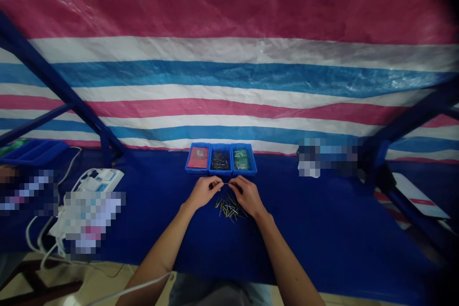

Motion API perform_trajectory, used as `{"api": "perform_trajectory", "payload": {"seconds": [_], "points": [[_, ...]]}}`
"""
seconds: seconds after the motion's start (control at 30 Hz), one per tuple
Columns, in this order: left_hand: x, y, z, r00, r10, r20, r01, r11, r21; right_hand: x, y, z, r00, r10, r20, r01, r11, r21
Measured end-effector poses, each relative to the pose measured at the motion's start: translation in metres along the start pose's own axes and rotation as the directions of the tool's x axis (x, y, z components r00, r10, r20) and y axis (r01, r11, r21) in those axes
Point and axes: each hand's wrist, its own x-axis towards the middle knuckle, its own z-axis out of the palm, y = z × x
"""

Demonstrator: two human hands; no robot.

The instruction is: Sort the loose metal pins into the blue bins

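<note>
My left hand (205, 192) and my right hand (248, 194) meet above the blue table, fingertips pinched towards each other. Between them runs a thin metal rod (225, 183), gripped at both ends; its exact kind is too small to tell. Just below, on the table, lies a loose pile of thin gold and dark metal rods (229, 208). Beyond my hands stand three joined blue bins. The left bin (197, 170) has a pink-red item in it, the middle bin (220, 172) several dark metal rods, and the right bin (245, 172) green and clear packets.
A white power strip (114, 179) with cables lies to the left, near a blue divided tray (39, 152). Blue metal frame bars (82, 107) slant up at both sides. A striped sheet (229, 76) hangs behind the table. At far left, part of another person's hand (7, 173) shows.
</note>
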Motion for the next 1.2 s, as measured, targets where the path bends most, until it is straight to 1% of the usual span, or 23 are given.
{"api": "perform_trajectory", "payload": {"seconds": [0.67, 1.03, 1.2], "points": [[-0.001, -0.0032, 0.0008, 1.0, 0.007, 0.003, -0.007, 1.0, 0.02, 0.0002, -0.0009, 0.0016, 1.0, -0.002, -0.02, 0.002, 1.0, 0.022], [-0.0015, -0.0015, 0.0006, 1.0, 0.007, 0.013, -0.007, 1.0, -0.017, -0.0006, 0.0024, 0.0036, 1.0, -0.006, -0.012, 0.007, 0.999, 0.044], [-0.0009, -0.0012, 0.0008, 1.0, 0.012, 0.016, -0.013, 1.0, 0.016, -0.0004, 0.0011, 0.0032, 1.0, -0.012, -0.011, 0.012, 0.999, 0.041]]}}
